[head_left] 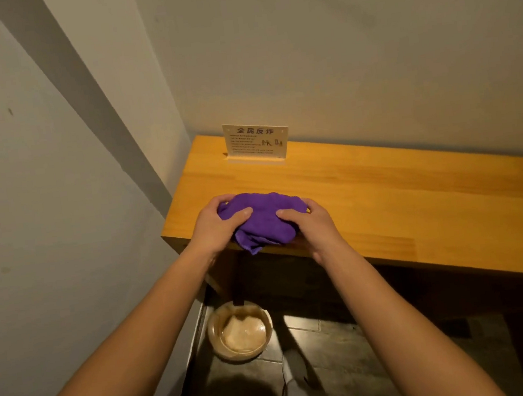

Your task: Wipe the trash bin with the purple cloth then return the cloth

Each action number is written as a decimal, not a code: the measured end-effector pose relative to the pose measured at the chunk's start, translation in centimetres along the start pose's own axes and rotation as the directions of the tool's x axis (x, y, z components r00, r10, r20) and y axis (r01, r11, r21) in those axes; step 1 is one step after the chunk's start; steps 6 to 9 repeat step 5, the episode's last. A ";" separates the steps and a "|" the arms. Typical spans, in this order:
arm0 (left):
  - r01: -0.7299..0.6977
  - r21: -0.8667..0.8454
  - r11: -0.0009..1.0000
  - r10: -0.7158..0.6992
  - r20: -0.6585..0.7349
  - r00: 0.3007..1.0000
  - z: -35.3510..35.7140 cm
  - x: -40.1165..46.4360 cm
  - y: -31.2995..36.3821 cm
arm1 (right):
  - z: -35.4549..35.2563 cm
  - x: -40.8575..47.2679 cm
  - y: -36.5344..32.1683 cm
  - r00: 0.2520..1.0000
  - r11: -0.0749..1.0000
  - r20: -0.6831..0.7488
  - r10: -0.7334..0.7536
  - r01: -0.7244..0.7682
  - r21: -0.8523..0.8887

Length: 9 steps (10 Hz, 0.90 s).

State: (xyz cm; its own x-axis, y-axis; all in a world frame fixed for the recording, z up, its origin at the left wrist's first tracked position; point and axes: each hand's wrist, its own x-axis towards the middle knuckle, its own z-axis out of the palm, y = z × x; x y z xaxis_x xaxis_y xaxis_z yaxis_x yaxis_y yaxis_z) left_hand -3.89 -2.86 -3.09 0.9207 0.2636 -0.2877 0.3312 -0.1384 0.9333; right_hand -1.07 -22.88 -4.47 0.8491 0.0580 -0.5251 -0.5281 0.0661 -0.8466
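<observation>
Purple cloth (263,217) bunched between both hands (264,226).

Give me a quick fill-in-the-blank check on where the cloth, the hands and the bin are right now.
1. Both the left hand and the right hand grip the crumpled ____ cloth.
2. The cloth rests at the front edge of the wooden ____, one corner hanging over.
3. The round trash bin stands on the ____, below the left end of the shelf.
4. A small sign stands at the shelf's back against the ____.

Missing words: purple; shelf; floor; wall
</observation>
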 end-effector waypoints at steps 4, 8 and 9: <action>-0.124 0.775 0.620 0.323 -0.107 0.940 1.0 2.5 -2.1 | 1.0 3.7 0.2 0.906 0.432 -0.113 -0.407 0.083 -0.898; -0.116 0.784 0.610 0.271 -0.069 0.960 0.6 2.8 -0.4 | 0.8 3.5 -1.8 0.920 0.362 -0.118 -0.373 0.027 -0.932; -0.116 0.784 0.610 0.271 -0.069 0.960 0.6 2.8 -0.4 | 0.8 3.5 -1.8 0.920 0.362 -0.118 -0.373 0.027 -0.932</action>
